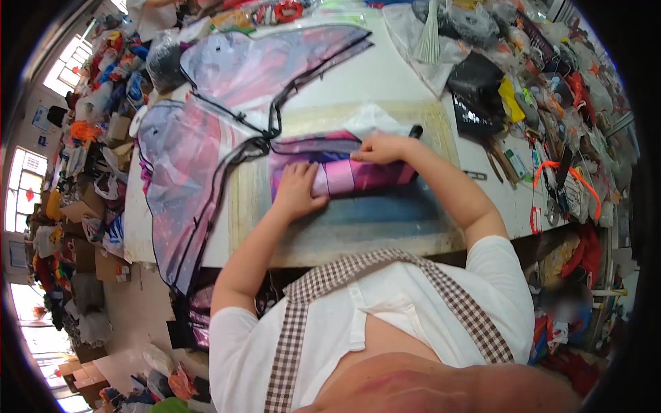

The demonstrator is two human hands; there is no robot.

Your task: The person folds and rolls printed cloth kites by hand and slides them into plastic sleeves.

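Note:
A folded bundle of shiny pink and purple fabric (342,177) lies in front of me on the table. My left hand (300,191) rests on its left end, fingers stretched out and thumb apart along the near edge. At the bundle's upper right, my right hand (383,148) has its fingers closed on the fabric's edge. Left of the bundle spreads a large wing-shaped sheet of sheer pink and grey fabric (234,69) with black edging. Its dark gathered edging reaches the bundle's upper left corner.
Under the bundle is a translucent mat (413,227) on the white table (330,89). A black bag (475,86), scissors-like tools (506,165) and a small metal piece (475,175) lie to the right. Heaped bags and goods line both sides. A person's arm (157,5) shows at the far edge.

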